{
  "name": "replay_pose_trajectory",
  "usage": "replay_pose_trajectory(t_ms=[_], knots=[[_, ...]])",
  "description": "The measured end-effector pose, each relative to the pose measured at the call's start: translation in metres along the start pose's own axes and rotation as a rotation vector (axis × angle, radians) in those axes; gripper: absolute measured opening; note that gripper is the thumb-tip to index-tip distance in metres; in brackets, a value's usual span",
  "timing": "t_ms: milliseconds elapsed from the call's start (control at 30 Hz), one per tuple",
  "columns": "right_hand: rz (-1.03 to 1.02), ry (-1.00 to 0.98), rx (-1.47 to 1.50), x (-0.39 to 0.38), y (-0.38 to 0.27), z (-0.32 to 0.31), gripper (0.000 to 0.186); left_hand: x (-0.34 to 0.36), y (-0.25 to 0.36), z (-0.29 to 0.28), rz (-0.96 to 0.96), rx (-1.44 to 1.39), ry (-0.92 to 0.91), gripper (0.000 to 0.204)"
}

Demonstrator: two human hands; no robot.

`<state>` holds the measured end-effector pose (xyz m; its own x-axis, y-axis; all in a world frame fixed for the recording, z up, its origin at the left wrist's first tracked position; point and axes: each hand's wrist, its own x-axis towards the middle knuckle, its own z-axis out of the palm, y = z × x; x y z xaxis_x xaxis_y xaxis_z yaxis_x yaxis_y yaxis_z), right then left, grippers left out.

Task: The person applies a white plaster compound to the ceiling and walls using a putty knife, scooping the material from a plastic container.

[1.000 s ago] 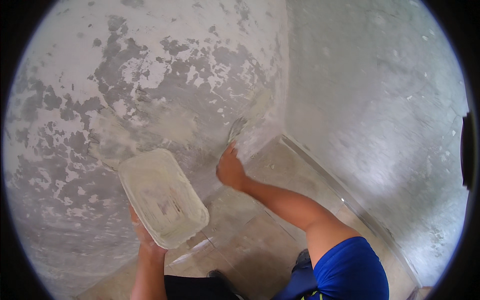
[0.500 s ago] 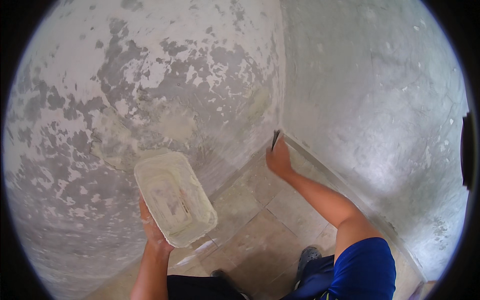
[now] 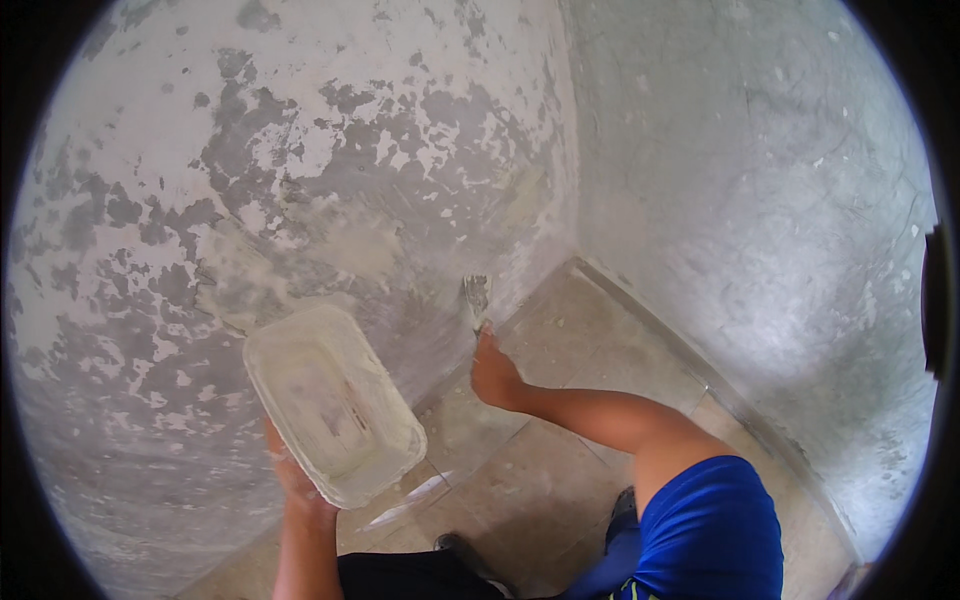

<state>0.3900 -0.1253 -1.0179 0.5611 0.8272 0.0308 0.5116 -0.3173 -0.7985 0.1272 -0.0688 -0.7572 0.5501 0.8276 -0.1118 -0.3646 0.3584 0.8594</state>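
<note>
Low on the patchy wall [image 3: 330, 180], near the room's corner, the right hand [image 3: 495, 375] grips a small putty knife [image 3: 477, 297], fingers curled tight (blade flat against it). The left hand [image 3: 295, 480] holds the white tub [image 3: 333, 402] from underneath; its fingers are hidden. Spreading seems underway; next needs a steady stroke.

The white rectangular plastic tub [image 3: 335, 400] hides most of the left hand [image 3: 292, 478]; the small metal scraper's [image 3: 478, 296] handle is buried in the right hand [image 3: 494, 375].

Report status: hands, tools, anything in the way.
Left hand holds white tub from below. Right hand grips scraper, blade against patchy wall near corner. Nothing blocking.
</note>
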Motion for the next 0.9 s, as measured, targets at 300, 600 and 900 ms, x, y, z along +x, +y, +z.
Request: replay_pose_trajectory(t_ms=[300,600,900], knots=[[0.0,0.38,-0.132,-0.01,0.05,-0.122,0.08,0.009,-0.01,0.033,-0.139,-0.091,-0.083,0.06],[0.029,0.493,-0.029,0.097,-0.013,-0.181,0.094,0.012,-0.01,0.046,-0.092,-0.005,-0.057,0.062],[-0.117,-0.082,-0.16,-0.043,-0.015,-0.057,0.083,0.032,-0.032,0.067,-0.206,-0.059,-0.103,0.066]])
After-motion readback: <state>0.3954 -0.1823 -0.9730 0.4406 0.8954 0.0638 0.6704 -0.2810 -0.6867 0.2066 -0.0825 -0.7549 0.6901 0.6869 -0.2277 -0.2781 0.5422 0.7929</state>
